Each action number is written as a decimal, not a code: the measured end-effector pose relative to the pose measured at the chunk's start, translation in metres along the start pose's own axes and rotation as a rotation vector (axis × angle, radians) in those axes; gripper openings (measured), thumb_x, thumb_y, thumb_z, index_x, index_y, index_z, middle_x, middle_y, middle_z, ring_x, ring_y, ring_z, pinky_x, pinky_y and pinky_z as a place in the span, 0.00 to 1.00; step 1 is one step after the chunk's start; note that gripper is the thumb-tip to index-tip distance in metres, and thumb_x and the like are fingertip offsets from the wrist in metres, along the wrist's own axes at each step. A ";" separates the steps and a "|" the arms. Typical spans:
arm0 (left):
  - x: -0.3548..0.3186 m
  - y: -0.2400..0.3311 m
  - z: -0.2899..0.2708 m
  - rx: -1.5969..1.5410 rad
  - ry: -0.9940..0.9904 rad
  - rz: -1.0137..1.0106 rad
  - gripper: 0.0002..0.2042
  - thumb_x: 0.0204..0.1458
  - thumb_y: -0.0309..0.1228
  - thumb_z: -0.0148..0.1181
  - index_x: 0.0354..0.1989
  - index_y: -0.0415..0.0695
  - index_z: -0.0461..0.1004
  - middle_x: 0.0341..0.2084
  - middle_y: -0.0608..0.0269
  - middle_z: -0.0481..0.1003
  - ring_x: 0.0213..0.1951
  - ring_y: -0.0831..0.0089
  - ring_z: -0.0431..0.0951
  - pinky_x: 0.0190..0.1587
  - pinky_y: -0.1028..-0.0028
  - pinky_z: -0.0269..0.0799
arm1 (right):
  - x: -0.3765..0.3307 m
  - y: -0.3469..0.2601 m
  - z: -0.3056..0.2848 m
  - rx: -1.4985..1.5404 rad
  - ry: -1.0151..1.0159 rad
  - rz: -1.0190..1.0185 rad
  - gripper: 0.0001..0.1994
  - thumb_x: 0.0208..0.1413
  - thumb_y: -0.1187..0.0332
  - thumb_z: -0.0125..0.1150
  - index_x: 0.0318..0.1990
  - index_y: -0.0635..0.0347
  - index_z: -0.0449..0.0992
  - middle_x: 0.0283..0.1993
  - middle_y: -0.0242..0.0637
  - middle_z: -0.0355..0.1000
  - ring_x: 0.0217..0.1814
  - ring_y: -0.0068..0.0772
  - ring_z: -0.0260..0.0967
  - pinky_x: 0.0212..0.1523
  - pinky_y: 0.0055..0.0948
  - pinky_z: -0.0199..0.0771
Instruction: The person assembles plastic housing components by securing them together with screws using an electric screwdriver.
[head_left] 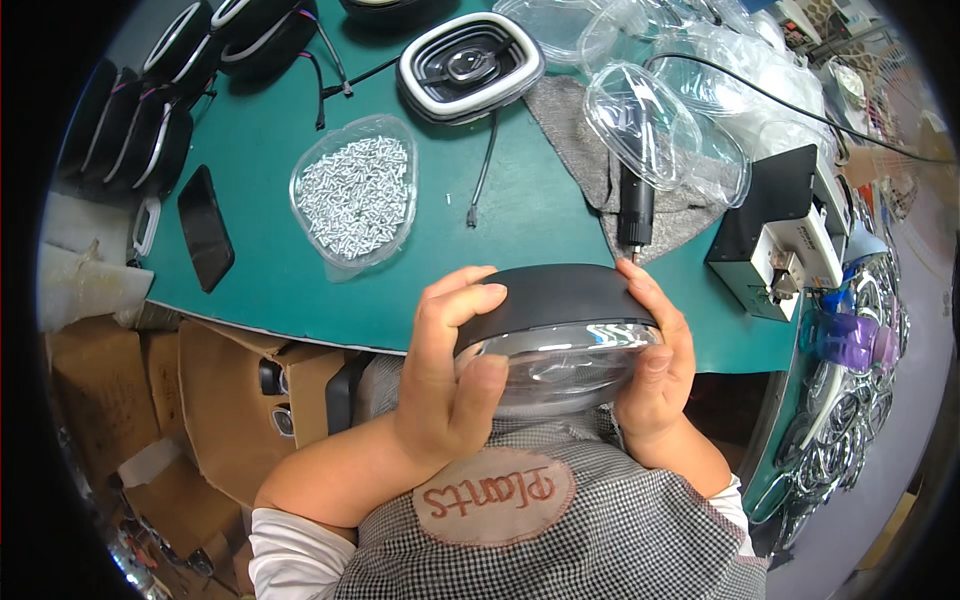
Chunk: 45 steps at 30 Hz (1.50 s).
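Between both hands, at the table's front edge, is a rounded black lamp-like housing (565,295) with a clear plastic cover (560,365) on the side toward me. My left hand (445,365) grips its left end, fingers over the black shell and thumb by the clear cover. On the right end, my right hand (660,375) is closed the same way, its index fingertip close to the bit of a black electric screwdriver (636,205). That screwdriver lies on a grey cloth (575,125). What is inside the housing cannot be made out.
A clear tub of small silver screws (355,195) stands on the green table (265,275), right of a black phone (205,228). Farther back lies a white-rimmed black unit (470,68) with a cable. Clear covers (640,120) and a boxy device (780,235) are at right; cardboard boxes (225,400) sit lower left.
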<state>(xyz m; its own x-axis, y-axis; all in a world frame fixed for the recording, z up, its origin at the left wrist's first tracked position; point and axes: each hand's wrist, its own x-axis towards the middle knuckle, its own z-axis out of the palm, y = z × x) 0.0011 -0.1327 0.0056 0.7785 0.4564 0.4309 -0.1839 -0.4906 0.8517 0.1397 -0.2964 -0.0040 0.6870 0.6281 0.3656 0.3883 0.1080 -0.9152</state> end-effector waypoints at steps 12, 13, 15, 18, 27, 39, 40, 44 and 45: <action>-0.011 0.004 -0.004 -0.024 -0.052 -0.096 0.36 0.60 0.55 0.50 0.60 0.29 0.60 0.52 0.43 0.67 0.51 0.58 0.71 0.54 0.66 0.67 | 0.002 -0.007 -0.007 0.036 -0.129 0.066 0.39 0.63 0.43 0.48 0.62 0.77 0.62 0.63 0.61 0.64 0.64 0.52 0.65 0.64 0.38 0.62; -0.011 0.004 -0.003 0.000 -0.052 -0.080 0.36 0.60 0.56 0.50 0.59 0.29 0.61 0.52 0.43 0.67 0.51 0.58 0.71 0.53 0.66 0.68 | 0.003 -0.005 -0.007 0.026 -0.118 0.019 0.38 0.63 0.43 0.49 0.61 0.76 0.64 0.62 0.62 0.65 0.63 0.53 0.65 0.64 0.39 0.62; -0.011 0.004 -0.001 -0.003 -0.038 -0.077 0.37 0.60 0.56 0.49 0.59 0.29 0.61 0.52 0.42 0.67 0.51 0.58 0.71 0.53 0.66 0.68 | 0.005 -0.003 -0.008 0.015 -0.118 -0.017 0.37 0.63 0.44 0.49 0.60 0.76 0.65 0.61 0.62 0.65 0.63 0.53 0.66 0.63 0.39 0.63; -0.013 0.005 0.001 -0.011 -0.014 -0.092 0.37 0.59 0.57 0.49 0.59 0.29 0.61 0.52 0.43 0.67 0.51 0.58 0.71 0.53 0.67 0.67 | 0.009 -0.002 -0.009 0.002 -0.129 -0.069 0.34 0.63 0.46 0.51 0.59 0.76 0.66 0.60 0.63 0.66 0.61 0.54 0.67 0.62 0.40 0.64; -0.012 0.002 0.000 -0.074 -0.037 -0.081 0.36 0.59 0.57 0.50 0.59 0.31 0.61 0.52 0.43 0.67 0.52 0.59 0.70 0.55 0.66 0.66 | 0.004 0.006 -0.011 0.034 -0.114 -0.106 0.32 0.62 0.48 0.52 0.58 0.75 0.67 0.58 0.62 0.67 0.56 0.52 0.70 0.59 0.40 0.66; -0.004 0.002 0.000 -0.179 0.007 -0.150 0.34 0.60 0.54 0.51 0.57 0.30 0.63 0.53 0.42 0.67 0.52 0.58 0.71 0.56 0.65 0.66 | 0.016 -0.013 -0.009 -0.005 -0.144 0.140 0.42 0.53 0.39 0.59 0.59 0.74 0.66 0.51 0.53 0.71 0.52 0.47 0.71 0.54 0.37 0.69; -0.002 0.002 -0.001 -0.182 0.021 -0.128 0.33 0.59 0.53 0.53 0.55 0.30 0.64 0.52 0.41 0.67 0.51 0.56 0.71 0.55 0.64 0.66 | 0.018 -0.015 -0.010 -0.095 -0.157 0.050 0.42 0.52 0.39 0.61 0.58 0.74 0.66 0.50 0.53 0.71 0.50 0.48 0.72 0.52 0.38 0.71; 0.022 0.004 -0.008 0.181 -0.086 0.108 0.36 0.53 0.56 0.59 0.56 0.32 0.66 0.51 0.42 0.69 0.49 0.52 0.74 0.53 0.61 0.69 | 0.030 -0.019 -0.012 -0.309 -0.160 -0.199 0.42 0.47 0.40 0.65 0.57 0.74 0.68 0.48 0.54 0.72 0.46 0.50 0.73 0.48 0.39 0.74; 0.031 0.008 -0.006 0.264 -0.162 0.158 0.39 0.49 0.58 0.61 0.57 0.34 0.67 0.50 0.44 0.69 0.48 0.50 0.74 0.52 0.59 0.70 | 0.033 -0.020 -0.013 -0.337 -0.167 -0.252 0.43 0.45 0.41 0.66 0.56 0.74 0.68 0.47 0.53 0.72 0.45 0.50 0.73 0.47 0.40 0.74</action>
<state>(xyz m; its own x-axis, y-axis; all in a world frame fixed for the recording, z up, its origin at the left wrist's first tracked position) 0.0202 -0.1177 0.0278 0.8415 0.2462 0.4808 -0.1649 -0.7305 0.6627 0.1626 -0.2873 0.0286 0.4476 0.7330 0.5122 0.7278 0.0341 -0.6849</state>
